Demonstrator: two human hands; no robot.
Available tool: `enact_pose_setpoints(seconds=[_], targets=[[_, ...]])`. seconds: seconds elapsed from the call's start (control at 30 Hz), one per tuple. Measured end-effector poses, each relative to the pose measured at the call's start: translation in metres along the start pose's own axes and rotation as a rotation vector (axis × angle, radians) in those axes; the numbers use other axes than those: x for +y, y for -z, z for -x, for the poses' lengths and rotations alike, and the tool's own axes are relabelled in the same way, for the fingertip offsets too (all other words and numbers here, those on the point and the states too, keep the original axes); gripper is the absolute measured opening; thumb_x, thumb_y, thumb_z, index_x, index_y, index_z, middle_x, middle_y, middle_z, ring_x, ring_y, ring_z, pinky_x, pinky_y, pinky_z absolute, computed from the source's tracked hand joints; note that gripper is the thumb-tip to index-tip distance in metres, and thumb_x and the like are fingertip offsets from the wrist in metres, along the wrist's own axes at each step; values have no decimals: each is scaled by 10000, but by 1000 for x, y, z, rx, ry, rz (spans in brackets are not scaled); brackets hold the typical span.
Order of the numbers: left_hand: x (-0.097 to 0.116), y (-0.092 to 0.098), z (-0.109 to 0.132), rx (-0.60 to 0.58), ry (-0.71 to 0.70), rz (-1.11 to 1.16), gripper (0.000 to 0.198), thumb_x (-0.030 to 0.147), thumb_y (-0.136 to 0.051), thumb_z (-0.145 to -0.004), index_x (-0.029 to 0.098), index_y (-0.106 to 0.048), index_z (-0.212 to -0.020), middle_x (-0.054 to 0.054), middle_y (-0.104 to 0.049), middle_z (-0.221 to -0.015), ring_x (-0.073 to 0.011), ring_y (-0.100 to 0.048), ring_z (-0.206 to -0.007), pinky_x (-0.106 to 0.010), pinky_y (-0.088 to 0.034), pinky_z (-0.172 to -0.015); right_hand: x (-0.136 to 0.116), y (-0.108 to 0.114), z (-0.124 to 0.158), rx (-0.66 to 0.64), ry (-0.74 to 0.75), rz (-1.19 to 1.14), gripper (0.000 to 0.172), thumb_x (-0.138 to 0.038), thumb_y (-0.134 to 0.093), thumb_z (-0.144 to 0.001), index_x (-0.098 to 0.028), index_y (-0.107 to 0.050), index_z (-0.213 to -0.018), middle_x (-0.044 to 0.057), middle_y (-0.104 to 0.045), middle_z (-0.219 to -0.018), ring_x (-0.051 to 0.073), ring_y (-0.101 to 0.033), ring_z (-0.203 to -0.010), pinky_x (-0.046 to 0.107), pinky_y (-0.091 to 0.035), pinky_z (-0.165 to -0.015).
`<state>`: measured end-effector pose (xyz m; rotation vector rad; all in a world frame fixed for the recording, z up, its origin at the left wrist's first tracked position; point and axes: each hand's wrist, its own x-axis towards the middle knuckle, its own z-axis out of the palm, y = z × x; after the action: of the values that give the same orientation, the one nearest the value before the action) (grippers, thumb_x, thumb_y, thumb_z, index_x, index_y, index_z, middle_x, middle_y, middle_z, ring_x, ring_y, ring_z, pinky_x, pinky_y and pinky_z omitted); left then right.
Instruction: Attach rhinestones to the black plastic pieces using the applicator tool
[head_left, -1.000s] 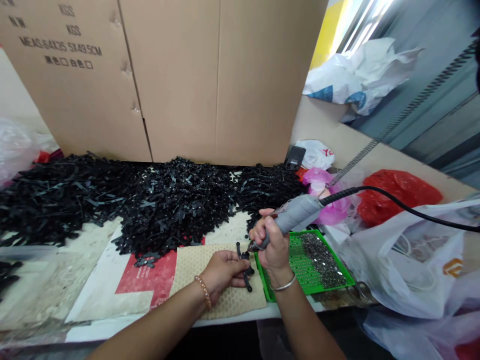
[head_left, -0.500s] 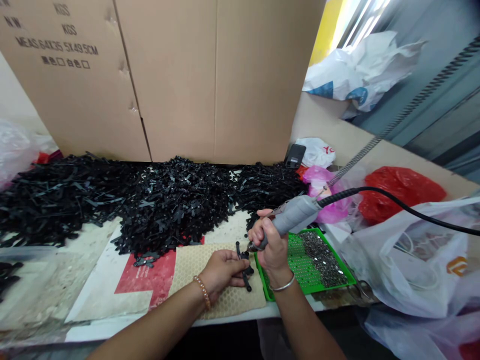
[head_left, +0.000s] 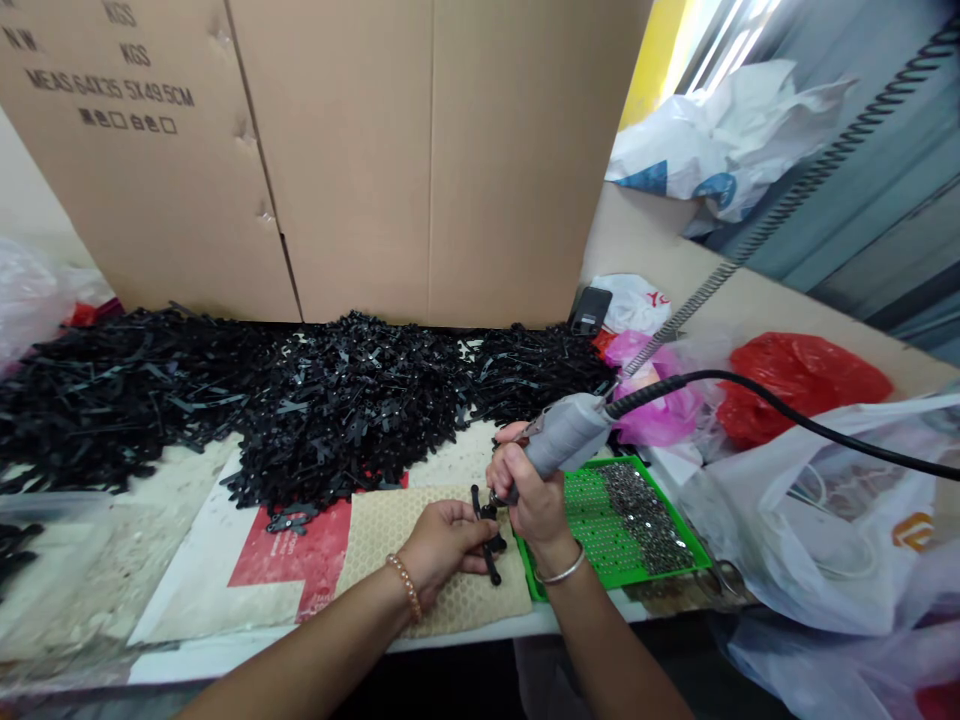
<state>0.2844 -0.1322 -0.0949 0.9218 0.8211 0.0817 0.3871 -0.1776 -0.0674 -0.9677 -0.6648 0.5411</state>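
Note:
My left hand (head_left: 442, 541) pins a small black plastic part (head_left: 488, 540) flat on a beige honeycomb mat (head_left: 382, 525). My right hand (head_left: 527, 493) grips a grey electric screwdriver (head_left: 559, 442) with a black cable, its tip set down on the part. A large heap of black plastic parts (head_left: 300, 400) stretches across the table behind the mat. A green tray (head_left: 592, 520) holding several small silver screws sits just right of my right hand.
Big cardboard boxes (head_left: 352, 150) stand behind the heap. Plastic bags lie to the right: red (head_left: 802, 385), pink (head_left: 656, 400), white (head_left: 817, 530). A coiled cord (head_left: 757, 240) hangs from the upper right. A red-and-white sheet (head_left: 300, 560) lies under the mat.
The screwdriver and my right hand have shifted slightly left and tilted lower onto the part. My left hand has stayed on the part.

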Motion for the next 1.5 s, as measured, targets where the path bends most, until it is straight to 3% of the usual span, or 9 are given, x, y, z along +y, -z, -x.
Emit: enact_pose_setpoints(seconds=[0.37, 0.47, 0.67, 0.77, 0.97, 1.13, 1.5], targets=[[3, -7, 6, 69, -27, 7, 286, 143, -817, -626, 119, -532, -628, 7, -592, -540, -96, -568, -499, -188, -501, -462, 7, 4, -3, -252, -87, -30, 167, -357, -611, -855, -211, -540, -893, -90, -395, -527, 57, -334, -392, 191, -289, -413], [2, -5, 5, 69, -28, 17, 283, 164, -820, -631, 119, -540, -646, -2, -611, -573, -100, -581, -515, -194, -510, -470, -1, 3, -2, -194, -88, -20, 215, -373, -633, -825, -209, -551, -938, -87, -406, -533, 67, -349, -401, 201, -309, -422], [5, -3, 5, 24, 16, 14, 276, 211, -803, -672, 124, -544, -714, -67, -673, -692, -143, -640, -591, -216, -525, -483, -31, 18, 2, 123, 108, -51, 182, -354, -634, -814, -224, -557, -916, -96, -375, -515, 68, -327, -403, 208, -347, -450], [7, -2, 5, 11, 21, -17, 272, 220, -799, -679, 125, -545, -703, -68, -673, -691, -143, -644, -594, -214, -525, -494, -25, 31, 9, 204, 66, 42, 196, -356, -650, -810, -213, -556, -906, -87, -401, -532, 75, -355, -413, 208, -334, -435], [6, -1, 5, 6, 19, -37, 228, 196, -772, -708, 115, -560, -737, -59, -665, -699, -146, -657, -610, -210, -527, -507, 1, 48, 22, 168, -16, 160, 233, -379, -661, -827, -201, -550, -928, -81, -425, -548, 86, -383, -425, 217, -334, -430], [5, -1, 5, 6, 14, -33, 147, 149, -695, -775, 109, -553, -772, -63, -666, -702, -130, -647, -594, -208, -534, -513, 2, 51, 25, 120, -10, 160, 189, -352, -638, -855, -215, -556, -956, -74, -432, -567, 92, -394, -445, 223, -344, -442], [5, 0, 5, 0, 10, -44, 144, 150, -690, -779, 114, -551, -768, -53, -658, -697, -131, -649, -609, -206, -538, -521, 7, 53, 26, 88, -9, 187, 204, -362, -643, -846, -206, -571, -957, -74, -444, -551, 89, -415, -430, 211, -345, -422]])
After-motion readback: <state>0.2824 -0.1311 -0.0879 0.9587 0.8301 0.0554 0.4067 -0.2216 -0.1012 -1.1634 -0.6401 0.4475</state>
